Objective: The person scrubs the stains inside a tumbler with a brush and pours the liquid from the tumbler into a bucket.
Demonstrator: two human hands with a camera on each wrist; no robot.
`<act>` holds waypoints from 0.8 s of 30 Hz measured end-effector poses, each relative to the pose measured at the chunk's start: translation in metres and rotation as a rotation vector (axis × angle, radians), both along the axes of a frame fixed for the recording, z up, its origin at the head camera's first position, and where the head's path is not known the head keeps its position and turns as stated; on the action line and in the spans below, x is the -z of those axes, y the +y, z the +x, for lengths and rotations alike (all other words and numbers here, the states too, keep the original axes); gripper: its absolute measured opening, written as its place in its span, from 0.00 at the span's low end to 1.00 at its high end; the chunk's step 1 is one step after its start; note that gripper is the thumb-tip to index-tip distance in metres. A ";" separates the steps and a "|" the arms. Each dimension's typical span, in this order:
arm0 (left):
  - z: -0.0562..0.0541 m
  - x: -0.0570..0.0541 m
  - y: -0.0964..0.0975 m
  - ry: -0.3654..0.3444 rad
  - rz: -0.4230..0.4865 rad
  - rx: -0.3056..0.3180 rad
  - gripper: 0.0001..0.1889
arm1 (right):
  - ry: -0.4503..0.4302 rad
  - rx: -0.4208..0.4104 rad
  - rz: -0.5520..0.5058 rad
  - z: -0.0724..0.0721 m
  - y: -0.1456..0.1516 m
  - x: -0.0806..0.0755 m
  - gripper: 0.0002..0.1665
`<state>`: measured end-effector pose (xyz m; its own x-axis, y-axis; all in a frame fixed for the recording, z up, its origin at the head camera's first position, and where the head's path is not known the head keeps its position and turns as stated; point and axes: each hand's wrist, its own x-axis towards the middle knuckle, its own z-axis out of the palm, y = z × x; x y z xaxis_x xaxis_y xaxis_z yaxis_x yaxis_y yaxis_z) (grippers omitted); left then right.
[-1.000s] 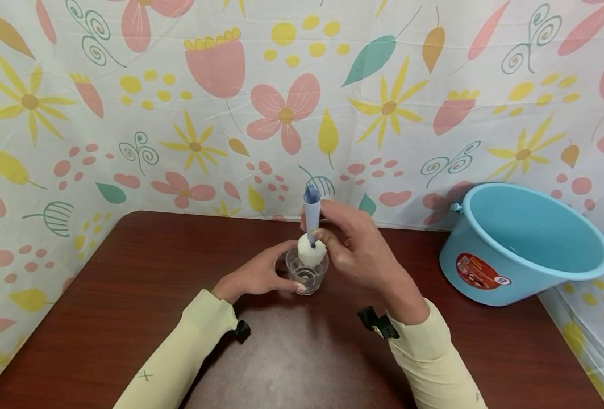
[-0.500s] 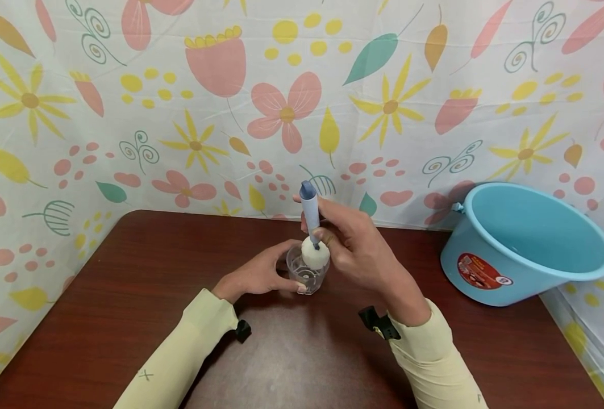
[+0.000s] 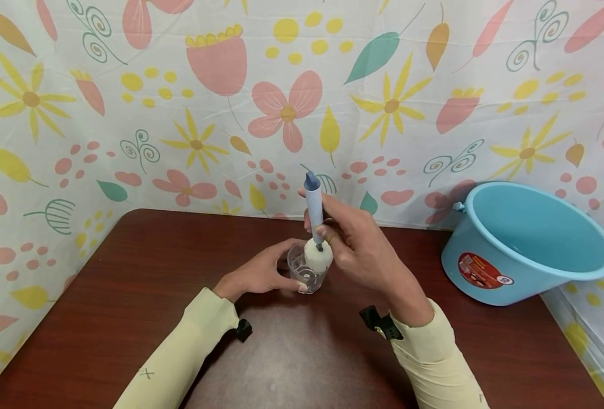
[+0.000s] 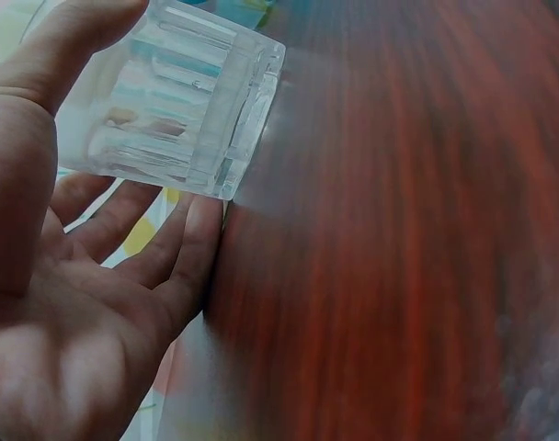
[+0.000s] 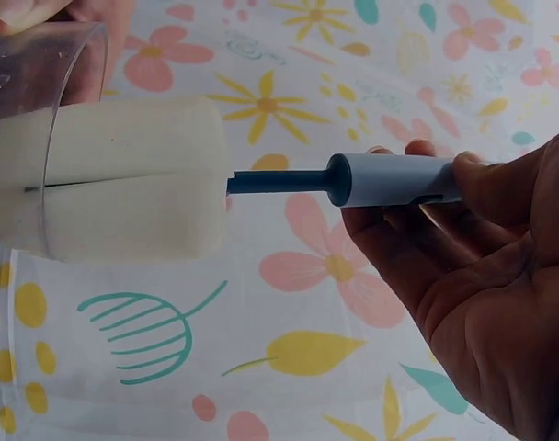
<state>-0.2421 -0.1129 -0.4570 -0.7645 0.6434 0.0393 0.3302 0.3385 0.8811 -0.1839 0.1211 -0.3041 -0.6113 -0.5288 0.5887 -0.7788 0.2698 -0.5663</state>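
My left hand grips a clear plastic cup with the thumb on the near side and the fingers behind it. In the left wrist view, the faceted base of the cup shows, tilted against the table. A cup brush with a pale blue-grey handle is held by my right hand, pinched between thumb and fingers. Its white sponge head is partly inside the cup, as the right wrist view shows, and a dark blue stem runs from the sponge to the handle.
On the right of the dark wooden table stands a light blue bucket with a red label. Behind the table hangs a white cloth printed with flowers and leaves. Black straps are on both wrists.
The sponge head has shifted slightly right within the cup's mouth, and the handle's top has tipped left, then back right and a little up. The left hand and cup stay nearly still.
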 end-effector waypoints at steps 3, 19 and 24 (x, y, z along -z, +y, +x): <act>0.000 -0.001 0.000 0.005 0.001 -0.001 0.44 | 0.002 0.016 0.004 0.001 0.000 0.000 0.35; 0.000 0.000 0.001 0.010 0.036 0.018 0.44 | -0.141 0.106 -0.081 0.002 0.000 -0.002 0.31; 0.001 -0.001 0.001 0.022 0.024 0.008 0.44 | -0.199 0.159 -0.125 0.001 0.001 -0.003 0.28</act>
